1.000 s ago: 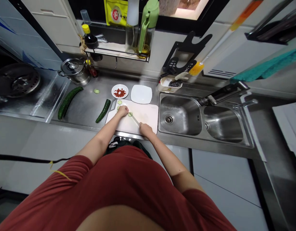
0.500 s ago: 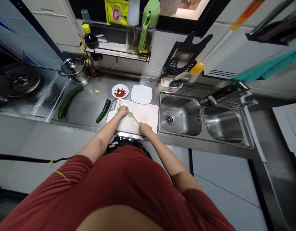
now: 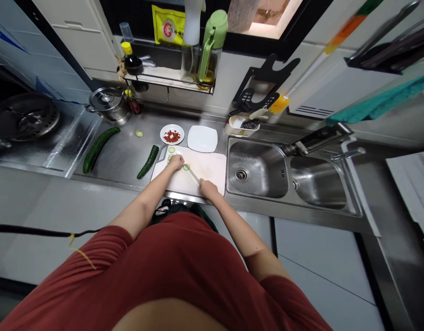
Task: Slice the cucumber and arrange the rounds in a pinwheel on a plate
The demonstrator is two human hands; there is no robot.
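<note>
A white cutting board [image 3: 212,168] lies on the steel counter. My right hand [image 3: 209,188] is closed round the handle of a knife [image 3: 194,174], whose blade points up and left over the board. At the blade's tip is a round cucumber slice [image 3: 186,167]. Just left of that slice, my left hand [image 3: 176,162] is closed with its fingertips together; what it may hold is too small to make out. Another slice [image 3: 171,150] lies near the board's upper left corner, with more green partly hidden by my left hand.
Left of the board lie a cut cucumber [image 3: 148,162], a whole cucumber [image 3: 98,148] and cucumber pieces [image 3: 139,133]. Behind it are a plate of chopped red pieces [image 3: 172,126] and a white square plate [image 3: 202,139]. A pot [image 3: 110,108] stands back left; a double sink [image 3: 258,170] is right.
The whole view has shifted slightly. Both hands, the knife and the slice at its tip keep nearly the same places on the board.
</note>
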